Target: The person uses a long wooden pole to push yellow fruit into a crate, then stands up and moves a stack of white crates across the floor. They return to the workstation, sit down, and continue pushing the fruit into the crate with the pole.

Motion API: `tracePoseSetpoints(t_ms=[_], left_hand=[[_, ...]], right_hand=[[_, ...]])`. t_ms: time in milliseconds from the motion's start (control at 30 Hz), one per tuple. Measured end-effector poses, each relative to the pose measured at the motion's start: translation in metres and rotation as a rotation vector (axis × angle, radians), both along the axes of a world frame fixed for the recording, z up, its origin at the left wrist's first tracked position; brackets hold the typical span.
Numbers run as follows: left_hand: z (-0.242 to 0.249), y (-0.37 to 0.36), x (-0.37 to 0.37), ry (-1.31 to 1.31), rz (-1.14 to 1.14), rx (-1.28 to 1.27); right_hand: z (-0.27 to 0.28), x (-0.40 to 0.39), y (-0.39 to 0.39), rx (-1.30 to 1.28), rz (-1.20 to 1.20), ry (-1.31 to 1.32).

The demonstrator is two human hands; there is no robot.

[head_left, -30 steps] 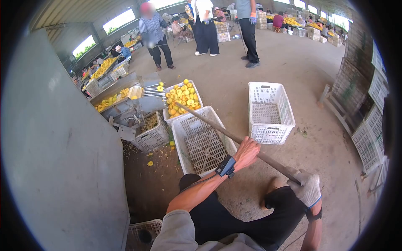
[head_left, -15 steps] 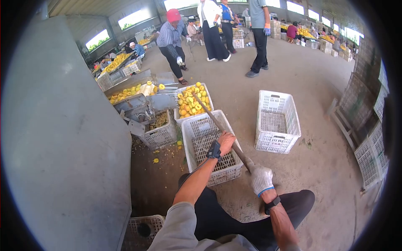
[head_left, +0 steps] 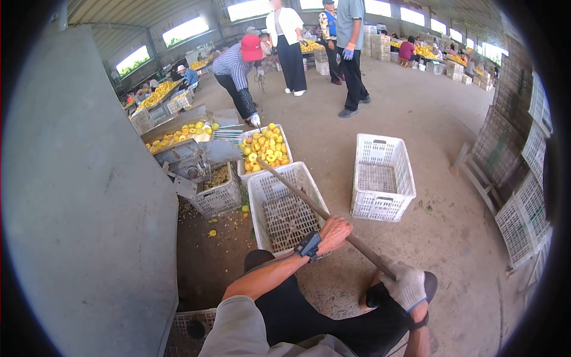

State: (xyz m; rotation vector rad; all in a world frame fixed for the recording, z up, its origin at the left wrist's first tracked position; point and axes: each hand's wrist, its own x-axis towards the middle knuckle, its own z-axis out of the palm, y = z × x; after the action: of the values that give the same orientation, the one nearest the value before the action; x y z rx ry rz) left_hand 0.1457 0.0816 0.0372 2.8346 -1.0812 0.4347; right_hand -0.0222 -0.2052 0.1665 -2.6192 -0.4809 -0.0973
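Observation:
My bare left hand [head_left: 335, 234], a dark device strapped at its wrist, is wrapped round a long wooden pole [head_left: 306, 199]. My right hand [head_left: 406, 284], in a whitish knitted glove, is closed on the pole's near end by my knee. The pole slants over a white plastic crate [head_left: 254, 217] in front of me. Its far tip reaches the near edge of a second white crate [head_left: 289, 146], heaped with yellow peaches [head_left: 266, 146], some cut in halves. Whether the tip hooks that crate cannot be made out. A co-worker's gloved hand [head_left: 255, 120] is at that crate's far edge.
Another white crate [head_left: 383, 205] stands on the floor to the right. A metal machine [head_left: 190, 157] with peaches sits left, above a crate of pits [head_left: 217, 199]. A large grey panel [head_left: 89, 178] fills the left side. Crates are stacked at far right [head_left: 523, 214]. Several people stand beyond.
Both my hands have drawn the pole back toward my body and lower right. The co-worker in the striped shirt has bent down, bringing a gloved hand to the peach crate. My view has shifted slightly.

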Motion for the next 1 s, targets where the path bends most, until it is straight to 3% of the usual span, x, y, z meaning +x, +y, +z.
tracePoseSetpoints(t_ms=[133, 233, 433, 467, 567, 667, 800, 867, 900, 1000], left_hand=[[0.023, -0.038, -0.043, 0.043, -0.089, -0.238], [0.027, -0.060, -0.065, 0.136, -0.201, -0.270], [0.025, -0.106, -0.104, 0.251, -0.324, -0.310], [0.026, -0.108, -0.108, 0.266, -0.338, -0.298], [0.007, -0.110, -0.113, 0.289, -0.387, -0.294], [-0.021, -0.101, -0.113, 0.304, -0.380, -0.333], [-0.072, -0.071, -0.096, 0.343, -0.226, -0.285], [-0.074, -0.052, -0.094, 0.382, -0.201, -0.143], [-0.075, -0.042, -0.093, 0.400, -0.190, -0.072], [-0.072, -0.027, -0.108, 0.319, -0.227, -0.213]], right_hand=[[0.031, -0.043, -0.036, 0.067, -0.035, 0.020], [0.036, -0.079, -0.063, 0.168, -0.110, 0.028], [0.048, -0.140, -0.116, 0.414, -0.386, 0.412], [0.077, -0.149, -0.112, 0.298, -0.413, 0.529], [0.085, -0.159, -0.103, 0.273, -0.375, 0.456], [0.061, -0.159, -0.087, 0.329, -0.282, 0.356], [0.029, -0.147, -0.033, 0.138, -0.315, 0.433], [0.032, -0.140, -0.003, 0.057, -0.353, 0.504], [0.031, -0.141, -0.003, 0.110, -0.346, 0.498], [0.025, -0.151, 0.000, 0.219, -0.348, 0.509]])
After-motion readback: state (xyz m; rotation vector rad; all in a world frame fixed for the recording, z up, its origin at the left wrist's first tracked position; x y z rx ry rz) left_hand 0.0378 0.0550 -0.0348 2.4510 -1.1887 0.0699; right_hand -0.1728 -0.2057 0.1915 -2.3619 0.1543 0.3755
